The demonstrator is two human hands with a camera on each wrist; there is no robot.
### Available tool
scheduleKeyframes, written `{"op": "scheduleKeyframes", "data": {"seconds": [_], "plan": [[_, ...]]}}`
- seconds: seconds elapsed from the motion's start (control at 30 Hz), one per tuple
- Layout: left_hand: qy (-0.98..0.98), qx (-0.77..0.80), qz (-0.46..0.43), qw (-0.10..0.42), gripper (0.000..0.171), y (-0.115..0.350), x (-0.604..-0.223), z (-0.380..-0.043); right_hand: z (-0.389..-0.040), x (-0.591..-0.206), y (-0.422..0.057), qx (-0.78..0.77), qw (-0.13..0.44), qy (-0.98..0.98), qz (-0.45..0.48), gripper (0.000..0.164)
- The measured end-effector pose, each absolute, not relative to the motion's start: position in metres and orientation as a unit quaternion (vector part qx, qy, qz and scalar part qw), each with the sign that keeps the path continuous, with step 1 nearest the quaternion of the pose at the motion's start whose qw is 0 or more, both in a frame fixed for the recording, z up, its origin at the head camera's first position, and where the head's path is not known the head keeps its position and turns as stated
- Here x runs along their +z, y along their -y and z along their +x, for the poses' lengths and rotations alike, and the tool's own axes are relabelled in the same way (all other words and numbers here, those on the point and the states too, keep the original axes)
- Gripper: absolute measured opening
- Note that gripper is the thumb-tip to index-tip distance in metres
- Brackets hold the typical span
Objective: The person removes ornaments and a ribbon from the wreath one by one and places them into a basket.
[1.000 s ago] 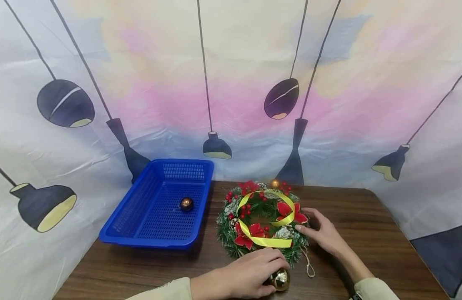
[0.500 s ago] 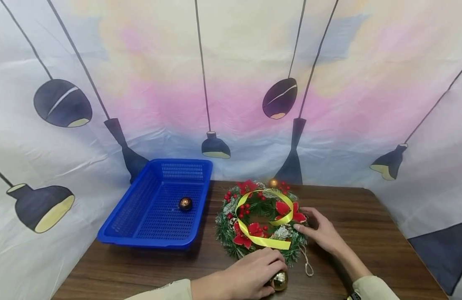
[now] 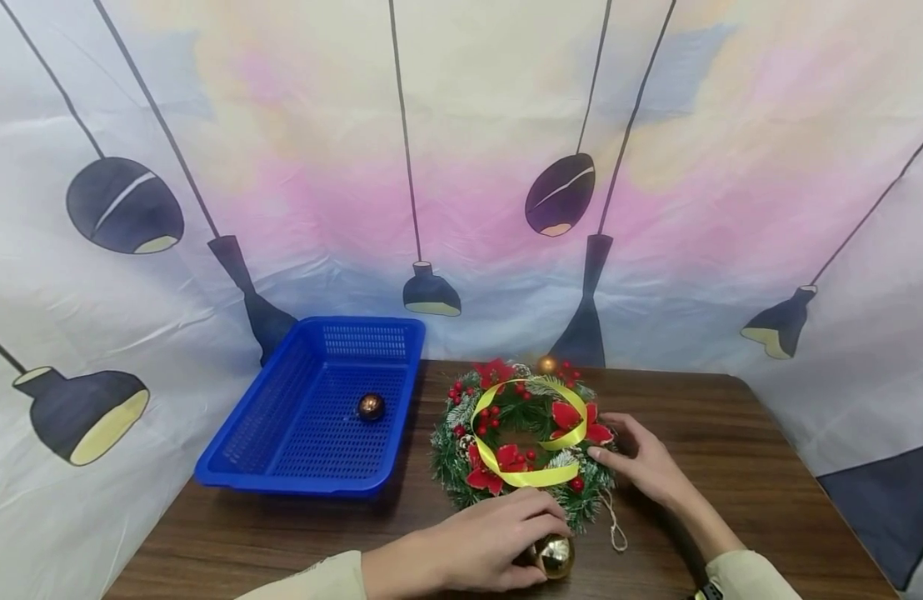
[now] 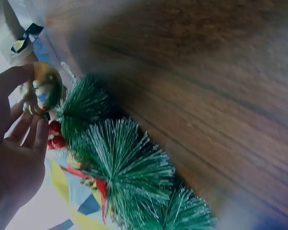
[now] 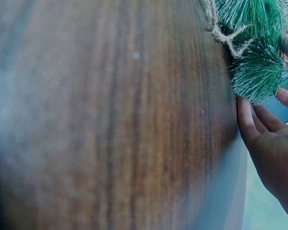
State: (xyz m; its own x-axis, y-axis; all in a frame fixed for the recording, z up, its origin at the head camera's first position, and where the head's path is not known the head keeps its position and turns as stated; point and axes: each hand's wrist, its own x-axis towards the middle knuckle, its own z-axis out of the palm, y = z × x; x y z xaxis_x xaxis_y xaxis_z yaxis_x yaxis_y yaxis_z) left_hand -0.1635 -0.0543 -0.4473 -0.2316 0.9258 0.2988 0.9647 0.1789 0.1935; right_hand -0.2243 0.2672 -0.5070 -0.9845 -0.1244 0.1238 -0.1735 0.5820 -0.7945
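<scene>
A green Christmas wreath (image 3: 450,479) with red flowers, berries and pine cones lies on the brown wooden table. Looped over its top is a yellow ribbon (image 3: 536,477). At the wreath's near edge my left hand (image 3: 491,537) holds a shiny gold bauble (image 3: 555,557) between thumb and fingers. The left wrist view shows this bauble (image 4: 48,86) close to the green sprigs and red berries. On the right side, my right hand (image 3: 649,462) grips the wreath's rim, thumb apart from the fingers. The right wrist view has its fingertips (image 5: 245,108) against the sprigs (image 5: 259,72).
Left of the wreath stands a blue plastic basket (image 3: 232,479) with a dark copper bauble (image 3: 371,407) inside. A twine loop (image 3: 617,533) trails from the wreath onto the table (image 3: 731,450). Behind the table hangs a printed cloth (image 3: 491,108).
The ribbon's near end has shifted up and away from the wreath's near edge, uncovering a red berry. My left hand has moved slightly, still holding the gold bauble. The right hand stays put.
</scene>
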Motion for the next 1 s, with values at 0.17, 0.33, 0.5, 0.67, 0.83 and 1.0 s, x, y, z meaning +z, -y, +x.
{"op": "scheduleKeyframes", "data": {"seconds": [0.17, 0.33, 0.5, 0.67, 0.83, 1.0], "plan": [[0.772, -0.217, -0.597, 0.039, 0.046, 0.063, -0.439, -0.165, -0.225, -0.506, -0.266, 0.449, 0.029, 0.889, 0.087, 0.068], [0.782, -0.255, -0.569, 0.024, 0.045, 0.066, -0.432, -0.166, -0.226, -0.506, -0.266, 0.448, 0.030, 0.889, 0.087, 0.068], [0.794, -0.297, -0.531, -0.011, 0.042, 0.067, -0.423, -0.167, -0.225, -0.508, -0.267, 0.446, 0.033, 0.890, 0.085, 0.068], [0.783, -0.358, -0.508, -0.033, 0.042, 0.068, -0.412, -0.168, -0.225, -0.508, -0.266, 0.452, 0.030, 0.887, 0.087, 0.068], [0.768, -0.399, -0.501, -0.014, 0.042, 0.069, -0.400, -0.173, -0.225, -0.507, -0.267, 0.453, 0.030, 0.887, 0.085, 0.068], [0.763, -0.430, -0.481, 0.026, 0.047, 0.076, -0.377, -0.179, -0.225, -0.507, -0.267, 0.457, 0.019, 0.886, 0.079, 0.069]]}}
